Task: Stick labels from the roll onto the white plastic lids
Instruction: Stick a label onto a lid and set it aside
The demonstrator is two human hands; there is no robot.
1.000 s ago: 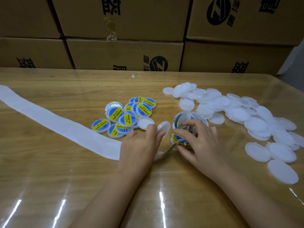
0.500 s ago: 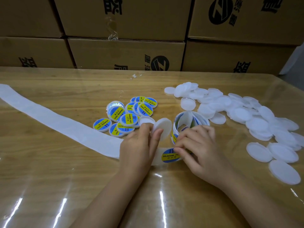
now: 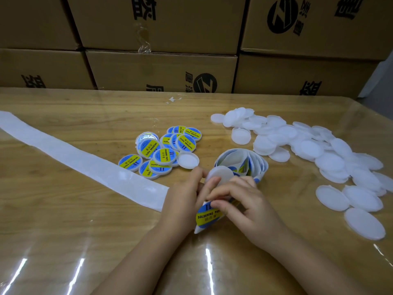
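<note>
Brown boxes (image 3: 161, 24) stacked in two rows behind, printed with black characters and a round logo. Crumpled clear tape (image 3: 144, 40) at one seam. Wooden table (image 3: 63, 209) under glossy film, glare streaks in front. White scraps (image 3: 173, 100) near the far edge.

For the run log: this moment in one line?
left hand: holds blank white lid | right hand: pinches soldering paste label | stage: label not yet on lid

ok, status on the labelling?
Left hand holds a blank lid. Right hand pinches the label at the end of the strip. Nothing between them.
</note>
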